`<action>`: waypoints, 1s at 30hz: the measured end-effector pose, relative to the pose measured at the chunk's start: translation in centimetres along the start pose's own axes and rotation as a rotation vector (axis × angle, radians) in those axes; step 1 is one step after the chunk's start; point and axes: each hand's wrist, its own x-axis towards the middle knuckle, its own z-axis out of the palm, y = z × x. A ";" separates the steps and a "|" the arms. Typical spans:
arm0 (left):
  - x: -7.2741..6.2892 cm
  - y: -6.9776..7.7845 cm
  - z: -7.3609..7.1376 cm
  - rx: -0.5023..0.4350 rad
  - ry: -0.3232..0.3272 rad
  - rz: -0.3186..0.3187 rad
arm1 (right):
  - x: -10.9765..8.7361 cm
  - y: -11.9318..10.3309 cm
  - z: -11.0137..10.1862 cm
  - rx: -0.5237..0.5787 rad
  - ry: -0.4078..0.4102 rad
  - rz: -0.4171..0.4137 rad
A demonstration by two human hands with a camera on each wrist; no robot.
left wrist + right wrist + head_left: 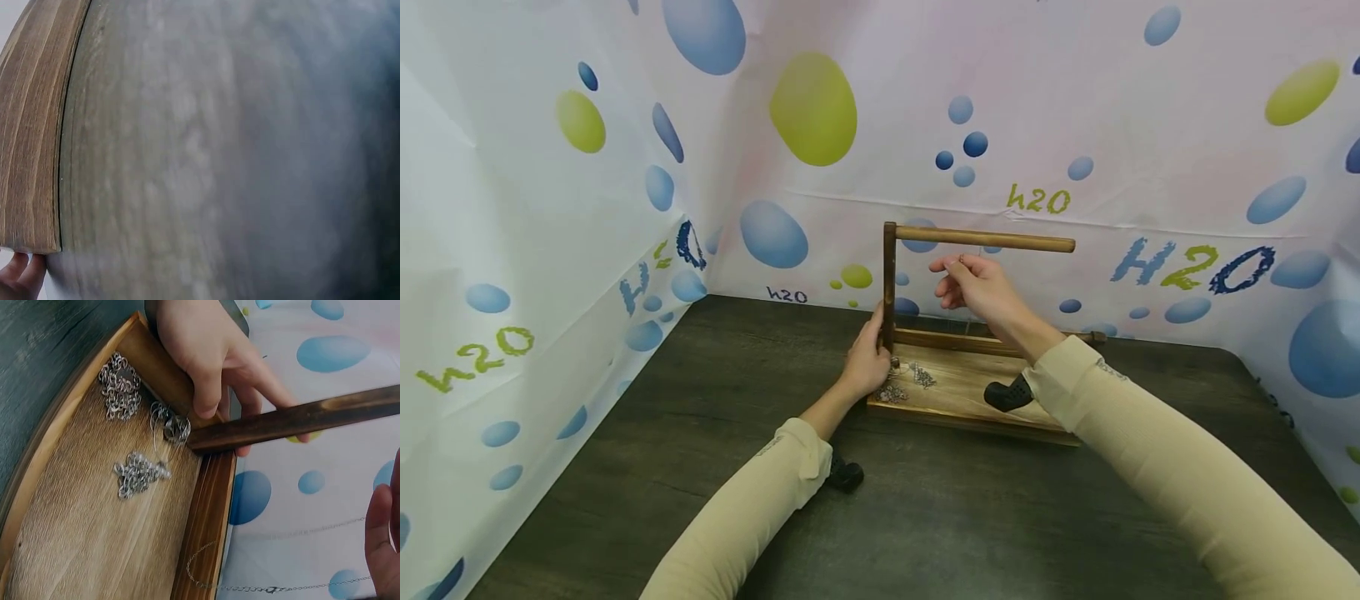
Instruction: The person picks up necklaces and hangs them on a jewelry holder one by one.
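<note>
A wooden jewelry stand has a shallow tray, an upright post at its left end and a round top bar. My left hand grips its left end by the foot of the post; in the right wrist view the thumb lies inside, other fingers behind. My right hand is raised just below the top bar, pinching a thin chain necklace that hangs in a loop with a small clasp. Silver chains lie heaped at the tray's left end, beside a small tangle of rings or wire.
The stand rests on a dark wood-grain table. Behind and to the left hangs a white sheet with printed bubbles and lettering. A lower bar runs along the tray's back. Black wrist-worn devices hang under both wrists.
</note>
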 end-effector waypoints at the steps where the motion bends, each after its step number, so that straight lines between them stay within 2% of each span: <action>1: 0.1 -0.1 0.0 0.002 0.002 0.003 | 0.1 -0.1 0.2 0.000 -0.001 -0.002; 12: 0.7 -0.4 0.1 0.007 0.015 0.048 | 0.8 -0.2 2.3 -0.009 -0.036 -0.004; 18: 0.5 -0.5 0.1 0.012 0.004 0.027 | 1.0 -0.1 3.1 -0.016 -0.051 -0.006; 30: 0.6 -0.8 0.0 0.009 0.008 0.044 | 1.3 -0.2 4.8 -0.028 -0.103 0.006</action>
